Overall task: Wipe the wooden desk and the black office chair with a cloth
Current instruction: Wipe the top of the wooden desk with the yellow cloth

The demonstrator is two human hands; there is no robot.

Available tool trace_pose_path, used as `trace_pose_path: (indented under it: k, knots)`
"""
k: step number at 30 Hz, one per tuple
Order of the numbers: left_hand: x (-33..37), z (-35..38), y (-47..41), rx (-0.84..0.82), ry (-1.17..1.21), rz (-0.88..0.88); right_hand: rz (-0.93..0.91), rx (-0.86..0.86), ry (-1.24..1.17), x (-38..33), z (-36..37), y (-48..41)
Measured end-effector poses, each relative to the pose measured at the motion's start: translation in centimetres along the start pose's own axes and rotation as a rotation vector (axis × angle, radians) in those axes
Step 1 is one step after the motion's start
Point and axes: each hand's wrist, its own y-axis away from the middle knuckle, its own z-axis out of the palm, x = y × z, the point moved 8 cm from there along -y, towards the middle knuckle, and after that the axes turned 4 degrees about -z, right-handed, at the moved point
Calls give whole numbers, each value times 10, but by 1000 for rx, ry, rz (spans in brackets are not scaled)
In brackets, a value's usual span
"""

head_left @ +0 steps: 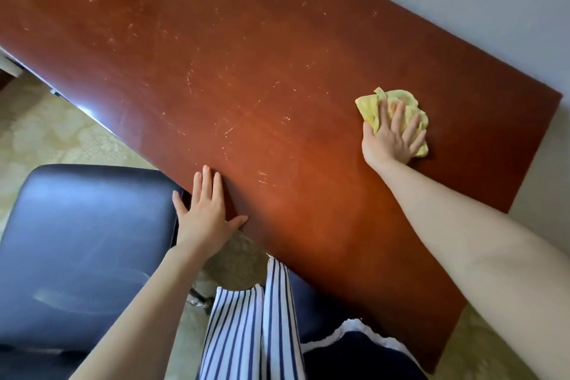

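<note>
The reddish-brown wooden desk (234, 65) runs diagonally across the view, its top marked with pale scratches. A crumpled yellow cloth (374, 106) lies near the desk's right end. My right hand (393, 136) presses flat on the cloth with straight, spread fingers. My left hand (206, 213) rests flat on the desk's near edge, fingers straight, holding nothing. The black office chair (83, 250) stands at the lower left, its padded seat tucked against the desk edge just left of my left hand.
A pale wall (462, 3) runs along the desk's far side. Patterned beige carpet (46, 133) covers the floor. A striped blue-and-white garment (246, 327) hangs below me, next to a chair leg with a caster (197, 298).
</note>
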Motion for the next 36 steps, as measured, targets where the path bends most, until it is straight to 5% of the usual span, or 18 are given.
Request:
trace_pose_path:
  k: [7, 21, 28, 36]
  knots:
    - [-6, -7, -11, 19, 9, 40, -150, 47, 67, -58, 13, 21]
    - [-23, -19, -17, -89, -329, 401, -374, 60, 172, -153, 73, 168]
    - [-30, -21, -15, -41, -383, 486, -664, 76, 101, -143, 77, 241]
    - [-28, -20, -15, -31, -366, 446, -615, 123, 54, -84, 50, 207]
